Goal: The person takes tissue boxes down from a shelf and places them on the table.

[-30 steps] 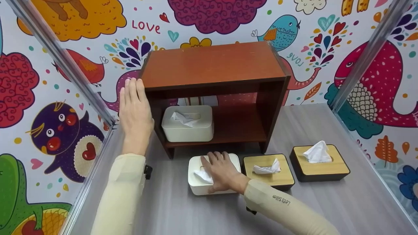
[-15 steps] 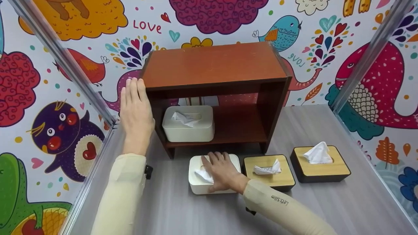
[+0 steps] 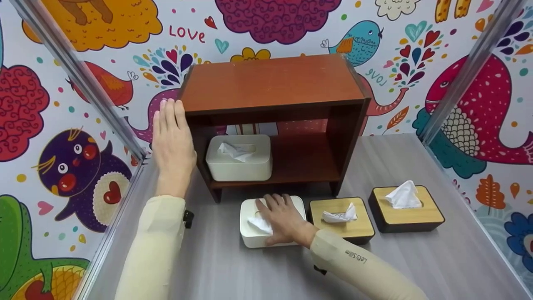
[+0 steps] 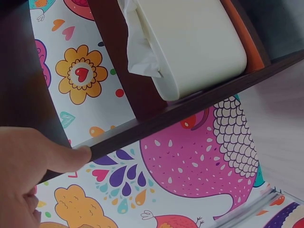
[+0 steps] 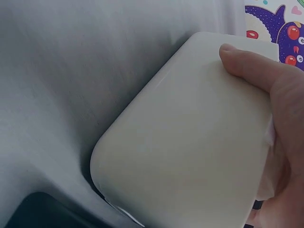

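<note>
My left hand [image 3: 173, 139] lies with straight fingers along the left side of a brown wooden shelf [image 3: 270, 85]. In the left wrist view its thumb [image 4: 71, 159] touches the shelf's dark front edge. My right hand [image 3: 285, 221] spans a white tissue box [image 3: 247, 206] on the table, palm over the top and fingers spread toward the far edge. The right wrist view shows the thumb [image 5: 242, 64] against the box's side wall [image 5: 175, 137]. Another white tissue box [image 3: 239, 168] stands inside the shelf at its left end, a tissue poking out.
Right of the held box sits a wood-topped tissue box [image 3: 360, 218] with dark sides. A second wood-topped tissue box [image 3: 431, 210] stands further right. The grey table [image 3: 233, 275] meets printed walls [image 3: 291, 16] with metal posts [image 3: 470, 83] at the corners.
</note>
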The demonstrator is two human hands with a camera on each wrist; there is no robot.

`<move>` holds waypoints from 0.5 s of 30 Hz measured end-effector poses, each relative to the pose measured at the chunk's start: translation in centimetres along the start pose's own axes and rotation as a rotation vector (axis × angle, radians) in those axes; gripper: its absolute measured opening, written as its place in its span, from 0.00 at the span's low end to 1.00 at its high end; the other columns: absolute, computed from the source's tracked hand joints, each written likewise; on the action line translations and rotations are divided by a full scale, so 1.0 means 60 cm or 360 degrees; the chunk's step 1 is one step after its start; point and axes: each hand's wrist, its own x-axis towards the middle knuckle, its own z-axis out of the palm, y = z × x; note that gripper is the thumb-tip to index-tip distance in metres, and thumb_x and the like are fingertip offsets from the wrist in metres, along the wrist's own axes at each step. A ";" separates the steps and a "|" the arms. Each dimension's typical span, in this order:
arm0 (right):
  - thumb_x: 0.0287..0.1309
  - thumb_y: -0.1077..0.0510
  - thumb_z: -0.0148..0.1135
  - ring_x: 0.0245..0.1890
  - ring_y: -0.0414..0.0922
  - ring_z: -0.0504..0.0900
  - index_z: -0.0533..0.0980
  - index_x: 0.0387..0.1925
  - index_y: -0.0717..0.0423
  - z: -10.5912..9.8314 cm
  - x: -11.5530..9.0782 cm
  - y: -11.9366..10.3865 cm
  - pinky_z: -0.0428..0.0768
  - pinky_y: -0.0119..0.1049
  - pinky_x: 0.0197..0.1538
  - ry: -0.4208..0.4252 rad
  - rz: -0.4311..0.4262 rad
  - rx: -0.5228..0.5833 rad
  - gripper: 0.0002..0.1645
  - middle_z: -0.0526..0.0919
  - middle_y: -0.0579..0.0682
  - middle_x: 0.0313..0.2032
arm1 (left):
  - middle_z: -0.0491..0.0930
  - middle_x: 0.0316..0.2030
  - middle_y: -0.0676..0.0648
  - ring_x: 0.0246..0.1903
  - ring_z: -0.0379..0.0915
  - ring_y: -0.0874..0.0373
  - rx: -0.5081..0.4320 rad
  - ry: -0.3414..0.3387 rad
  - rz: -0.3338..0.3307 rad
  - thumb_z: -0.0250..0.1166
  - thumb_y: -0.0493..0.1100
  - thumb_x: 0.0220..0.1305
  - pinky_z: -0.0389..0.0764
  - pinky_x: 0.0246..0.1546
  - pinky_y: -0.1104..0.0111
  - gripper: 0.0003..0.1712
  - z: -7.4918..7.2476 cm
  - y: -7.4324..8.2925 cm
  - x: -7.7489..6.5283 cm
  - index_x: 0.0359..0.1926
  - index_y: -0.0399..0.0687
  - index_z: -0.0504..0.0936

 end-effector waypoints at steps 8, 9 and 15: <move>0.33 0.24 0.70 0.68 0.59 0.65 0.53 0.74 0.51 -0.001 -0.001 -0.002 0.64 0.61 0.69 -0.0031 0.0004 0.0013 0.70 0.63 0.60 0.70 | 0.47 0.75 0.35 0.77 0.39 0.43 0.0014 -0.0013 -0.0004 0.70 0.30 0.48 0.45 0.78 0.54 0.58 0.001 0.000 0.002 0.73 0.40 0.43; 0.34 0.24 0.70 0.69 0.59 0.65 0.53 0.74 0.51 -0.001 -0.001 -0.002 0.63 0.61 0.69 -0.0030 0.0004 0.0016 0.70 0.63 0.60 0.70 | 0.47 0.75 0.35 0.77 0.39 0.43 0.0015 -0.0014 -0.0005 0.70 0.30 0.48 0.44 0.78 0.55 0.58 0.000 0.000 0.002 0.73 0.40 0.43; 0.33 0.21 0.68 0.71 0.60 0.61 0.51 0.75 0.51 -0.006 -0.004 -0.001 0.61 0.62 0.71 -0.0082 -0.0020 0.0037 0.73 0.56 0.63 0.73 | 0.47 0.74 0.35 0.77 0.39 0.43 0.0005 -0.0005 0.0001 0.70 0.30 0.48 0.44 0.78 0.55 0.58 0.001 -0.001 0.001 0.73 0.40 0.43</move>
